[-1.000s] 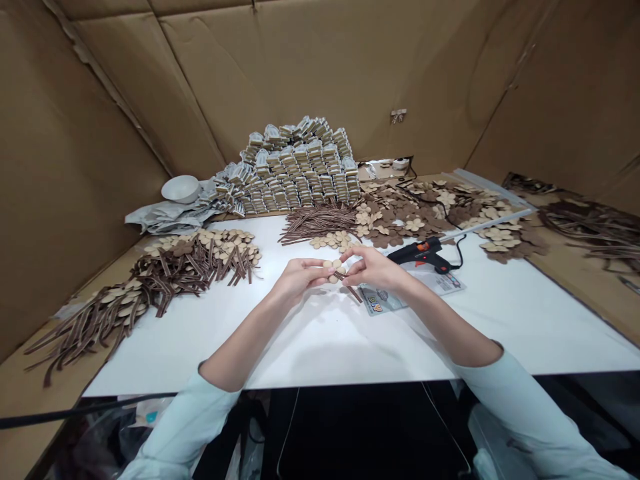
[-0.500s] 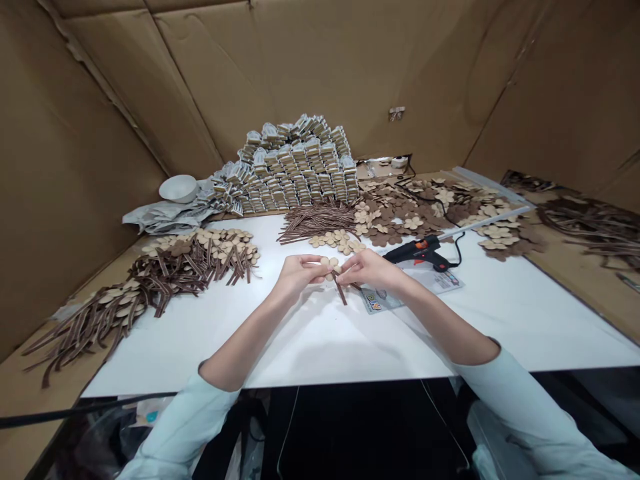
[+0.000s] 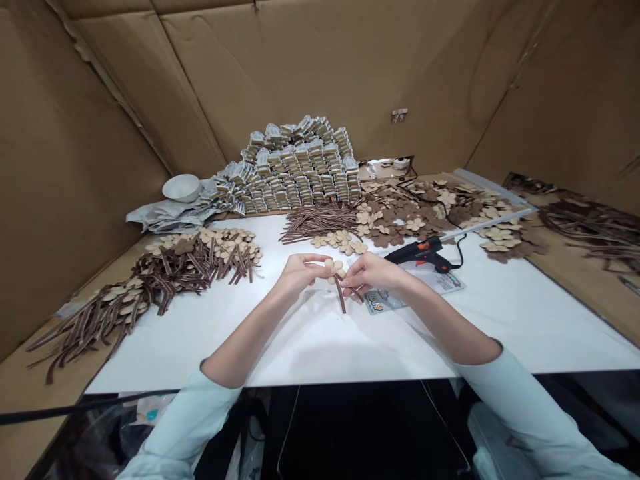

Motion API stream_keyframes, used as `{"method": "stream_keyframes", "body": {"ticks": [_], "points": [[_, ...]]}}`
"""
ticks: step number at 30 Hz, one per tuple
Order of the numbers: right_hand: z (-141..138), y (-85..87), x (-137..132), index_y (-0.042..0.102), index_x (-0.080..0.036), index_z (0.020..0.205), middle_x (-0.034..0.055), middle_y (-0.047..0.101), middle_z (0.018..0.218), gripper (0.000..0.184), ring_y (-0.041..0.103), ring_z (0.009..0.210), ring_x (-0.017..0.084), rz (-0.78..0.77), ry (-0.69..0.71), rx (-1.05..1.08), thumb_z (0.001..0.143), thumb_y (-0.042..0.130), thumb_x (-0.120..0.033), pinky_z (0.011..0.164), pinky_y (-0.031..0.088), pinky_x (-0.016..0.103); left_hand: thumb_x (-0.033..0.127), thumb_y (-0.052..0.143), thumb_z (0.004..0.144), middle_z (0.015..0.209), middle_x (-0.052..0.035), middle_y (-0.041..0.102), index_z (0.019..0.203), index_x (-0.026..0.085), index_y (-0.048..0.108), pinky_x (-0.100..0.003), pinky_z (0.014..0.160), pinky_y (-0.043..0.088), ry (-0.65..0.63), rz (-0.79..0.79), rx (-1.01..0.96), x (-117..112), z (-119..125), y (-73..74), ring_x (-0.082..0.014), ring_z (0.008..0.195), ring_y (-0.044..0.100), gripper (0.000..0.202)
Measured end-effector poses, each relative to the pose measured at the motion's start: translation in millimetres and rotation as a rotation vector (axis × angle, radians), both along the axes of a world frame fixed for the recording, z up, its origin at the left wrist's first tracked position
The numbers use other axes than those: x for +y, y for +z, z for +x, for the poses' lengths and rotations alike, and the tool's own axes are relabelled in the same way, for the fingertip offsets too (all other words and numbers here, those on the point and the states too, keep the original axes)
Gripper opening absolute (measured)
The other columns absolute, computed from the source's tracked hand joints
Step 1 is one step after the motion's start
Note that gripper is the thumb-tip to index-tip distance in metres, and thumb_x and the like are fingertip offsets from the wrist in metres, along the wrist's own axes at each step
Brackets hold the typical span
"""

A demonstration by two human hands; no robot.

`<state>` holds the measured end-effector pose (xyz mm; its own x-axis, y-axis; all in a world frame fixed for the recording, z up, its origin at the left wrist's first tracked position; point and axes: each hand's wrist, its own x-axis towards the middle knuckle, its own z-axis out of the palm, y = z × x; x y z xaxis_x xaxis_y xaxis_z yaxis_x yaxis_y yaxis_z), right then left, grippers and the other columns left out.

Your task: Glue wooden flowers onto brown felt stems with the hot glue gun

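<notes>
Between my two hands, a beige flower cutout (image 3: 337, 267) is held above the white table (image 3: 300, 347). My left hand (image 3: 303, 272) pinches its left petals between thumb and fingers. Brown ribbon strips (image 3: 341, 297) hang from the flower, two ends spreading downward. My right hand (image 3: 369, 273) is closed on the ribbon at the flower's lower right, its fingertips partly hidden. Just right of that hand a black glue gun (image 3: 420, 252) lies on a printed DIY sheet (image 3: 387, 301).
At left lies a heap of flowers with ribbons (image 3: 185, 273). Loose ribbon strips (image 3: 317, 221), beige flowers (image 3: 340, 241) and brown flowers (image 3: 400, 217) lie behind my hands. Stacked small packs (image 3: 300, 167) and a white bowl (image 3: 181, 188) stand at the back, before cardboard walls (image 3: 310, 60).
The ribbon ends now hang further apart below the flower, with the right one showing more. My right hand has turned slightly. The whole view has shifted a little.
</notes>
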<state>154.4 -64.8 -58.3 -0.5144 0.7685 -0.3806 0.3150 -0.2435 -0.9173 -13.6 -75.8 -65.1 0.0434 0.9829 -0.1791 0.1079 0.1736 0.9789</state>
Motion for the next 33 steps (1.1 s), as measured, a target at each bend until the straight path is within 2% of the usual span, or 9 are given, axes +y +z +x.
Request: {"method": "stream_keyframes", "body": {"ticks": [3, 7, 9, 13, 16, 20, 24, 29, 33], "points": [[3, -1.3, 1, 0.066, -0.012, 0.057, 0.0027, 0.065, 0.058, 0.006, 0.054, 0.047, 0.008, 0.001, 0.061, -0.008, 0.057, 0.069, -0.017, 0.05, 0.046, 0.021, 0.021, 0.077, 0.041, 0.049, 0.0004, 0.06, 0.074, 0.01, 0.064, -0.02, 0.043, 0.024, -0.005, 0.003, -0.004, 0, -1, 1.8, -0.0063, 0.044, 0.045, 0.036], [4, -3.8, 2, 0.066, -0.011, 0.069, 0.001, 0.064, 0.06, 0.022, 0.056, 0.055, 0.01, 0.066, 0.138, 0.019, 0.05, 0.073, -0.019, 0.055, 0.044, 0.022, 0.017, 0.076, 0.041, 0.046, 0.0002, 0.06, 0.067, 0.011, 0.061, -0.019, 0.045, 0.029, -0.049, 0.0, 0.005, -1, -2, 6.3, -0.0081, 0.046, 0.049, 0.031], [1, -4.9, 1, 0.064, -0.011, 0.081, 0.0001, 0.064, 0.063, 0.034, 0.056, 0.057, 0.01, 0.105, 0.11, 0.08, 0.049, 0.074, -0.02, 0.054, 0.043, 0.021, 0.017, 0.074, 0.043, 0.047, -0.0004, 0.061, 0.068, 0.012, 0.06, -0.02, 0.046, 0.03, -0.097, 0.011, -0.006, -1, -2, 7.5, -0.009, 0.046, 0.05, 0.029], [-6, -4.3, -4, 0.056, -0.011, 0.098, -0.001, 0.063, 0.061, 0.052, 0.055, 0.051, 0.009, 0.081, -0.047, 0.127, 0.05, 0.074, -0.019, 0.047, 0.039, 0.02, 0.017, 0.073, 0.044, 0.047, -0.0003, 0.061, 0.068, 0.012, 0.061, -0.021, 0.045, 0.03, -0.133, 0.037, -0.034, -1, -1, 5.8, -0.0095, 0.043, 0.05, 0.028], [-8, -1.6, -6, 0.057, -0.011, 0.091, -0.003, 0.06, 0.052, 0.044, 0.051, 0.043, 0.008, 0.101, -0.05, 0.076, 0.051, 0.072, -0.018, 0.043, 0.036, 0.02, 0.016, 0.073, 0.043, 0.047, -0.0007, 0.062, 0.067, 0.012, 0.06, -0.02, 0.044, 0.031, -0.131, 0.039, -0.044, 0, -1, 4.2, -0.0094, 0.043, 0.05, 0.028], [-4, 1.2, -4, 0.058, -0.01, 0.086, -0.0026, 0.06, 0.05, 0.035, 0.05, 0.041, 0.009, 0.129, 0.025, -0.028, 0.053, 0.069, -0.016, 0.044, 0.037, 0.021, 0.016, 0.073, 0.042, 0.047, -0.0005, 0.062, 0.065, 0.012, 0.058, -0.02, 0.044, 0.031, -0.091, 0.041, -0.056, 1, -2, 4.3, -0.0087, 0.043, 0.05, 0.027], [-2, 2.4, -3, 0.06, -0.01, 0.089, -0.0015, 0.062, 0.051, 0.039, 0.055, 0.049, 0.011, 0.143, 0.127, -0.194, 0.051, 0.07, -0.015, 0.05, 0.04, 0.021, 0.018, 0.075, 0.04, 0.046, -0.0003, 0.061, 0.065, 0.011, 0.059, -0.019, 0.044, 0.031, -0.057, 0.068, -0.056, 4, -5, 4.9, -0.0081, 0.042, 0.049, 0.031], [0, 3.7, -5, 0.063, -0.011, 0.089, -0.0012, 0.063, 0.054, 0.043, 0.057, 0.051, 0.012, 0.152, 0.222, -0.327, 0.047, 0.073, -0.017, 0.048, 0.04, 0.02, 0.019, 0.076, 0.039, 0.044, 0.0004, 0.059, 0.065, 0.011, 0.059, -0.02, 0.044, 0.031, -0.054, 0.082, -0.012, 7, -11, 7.0, -0.0084, 0.041, 0.048, 0.032], [2, 5.5, -6, 0.062, -0.009, 0.094, 0.0024, 0.067, 0.064, 0.049, 0.061, 0.062, 0.014, 0.086, 0.307, -0.283, 0.047, 0.073, -0.018, 0.057, 0.045, 0.021, 0.02, 0.075, 0.041, 0.044, 0.0006, 0.06, 0.066, 0.012, 0.058, -0.02, 0.045, 0.031, -0.047, 0.126, 0.006, 10, -18, 7.8, -0.0081, 0.041, 0.048, 0.031]]}}
